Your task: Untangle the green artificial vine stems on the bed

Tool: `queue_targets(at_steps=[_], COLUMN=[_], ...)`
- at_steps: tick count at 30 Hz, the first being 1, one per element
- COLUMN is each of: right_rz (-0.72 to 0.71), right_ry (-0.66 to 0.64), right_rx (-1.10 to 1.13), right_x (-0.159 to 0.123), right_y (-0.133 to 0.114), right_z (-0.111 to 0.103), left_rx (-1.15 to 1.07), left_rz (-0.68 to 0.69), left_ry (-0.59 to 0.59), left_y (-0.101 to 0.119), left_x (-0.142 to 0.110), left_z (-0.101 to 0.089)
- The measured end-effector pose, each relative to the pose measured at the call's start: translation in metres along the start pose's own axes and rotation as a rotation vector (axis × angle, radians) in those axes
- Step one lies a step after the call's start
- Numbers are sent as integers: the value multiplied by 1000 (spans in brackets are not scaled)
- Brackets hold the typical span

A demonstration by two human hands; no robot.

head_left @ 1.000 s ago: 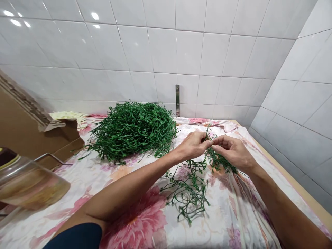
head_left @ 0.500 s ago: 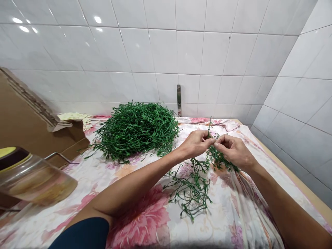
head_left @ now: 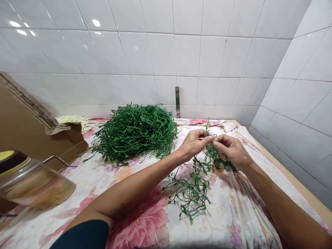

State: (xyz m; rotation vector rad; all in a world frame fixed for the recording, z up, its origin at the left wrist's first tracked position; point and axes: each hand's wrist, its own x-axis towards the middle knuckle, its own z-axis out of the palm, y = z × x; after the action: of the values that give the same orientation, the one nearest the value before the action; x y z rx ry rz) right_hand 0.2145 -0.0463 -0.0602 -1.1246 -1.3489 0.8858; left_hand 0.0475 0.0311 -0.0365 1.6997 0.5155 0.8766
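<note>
My left hand (head_left: 195, 143) and my right hand (head_left: 230, 150) meet fingertip to fingertip over a table, both pinching one thin green plastic stem (head_left: 209, 135). Beneath my hands, a small loose bunch of the same green stems (head_left: 192, 189) lies on the flowered cloth (head_left: 135, 224). A big tangled heap of green stems (head_left: 135, 131) sits to the left of my hands, near the tiled wall.
A brown cardboard box (head_left: 28, 128) stands at the left, with pale pieces (head_left: 71, 119) behind it. A clear jar with a dark lid (head_left: 28, 183) lies close at the lower left. The table's wooden edge (head_left: 293, 180) runs along the right beside the tiled wall.
My hands have stayed together on the stem with only small finger movement. The view has shifted slightly.
</note>
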Motion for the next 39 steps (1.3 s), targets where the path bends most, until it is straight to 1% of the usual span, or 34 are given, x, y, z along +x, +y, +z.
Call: queue_targets(at_steps=[4, 8, 11, 14, 17, 20, 23, 25, 28, 29, 30, 31, 32, 34, 37, 39], right_rz=[10, 15, -1, -45, -101, -139, -166, -174, -181, -185, -191, -197, -203, -209, -230, -237], right_ry=[-6, 28, 86, 146, 201, 221, 199, 177, 94, 59, 35, 29, 49, 130, 311, 432], right_rx=[20, -10, -99, -188, -290, -370, -433, -484, -537, -531, -512, -485, -459, -424, -417, -457], right_x=[1, 1, 1, 0, 0, 1, 1, 0, -5, -7, -8, -8, -7, -5, 0, 3], right_y=[6, 9, 9, 8, 8, 9, 10, 9, 4, 2, 0, -1, -2, -3, -3, -3], right_z=[2, 4, 6, 9, 10, 9, 10, 13, 20, 22, 23, 23, 21, 12, -7, -19], left_rx=[41, 270, 415, 442, 403, 384, 421, 471, 572, 599, 601, 565, 507, 416, 351, 336], left_rz=[45, 127, 166, 121, 43, -7, 2, 30, 51, 25, -15, -38, -50, -65, -82, -96], left_ry=[6, 108, 135, 109, 64, 53, 92, 121, 209, 255, 276, 246, 202, 145, 116, 102], left_y=[-8, -13, -14, -16, -20, -20, -19, -21, -28, -31, -33, -35, -36, -36, -30, -25], left_x=[1, -3, -6, -5, -3, -3, -4, -3, 4, 8, 13, 16, 20, 23, 22, 19], left_z=[1, 3, 3, 3, 3, 6, 8, 7, -6, -13, -19, -25, -30, -36, -34, -31])
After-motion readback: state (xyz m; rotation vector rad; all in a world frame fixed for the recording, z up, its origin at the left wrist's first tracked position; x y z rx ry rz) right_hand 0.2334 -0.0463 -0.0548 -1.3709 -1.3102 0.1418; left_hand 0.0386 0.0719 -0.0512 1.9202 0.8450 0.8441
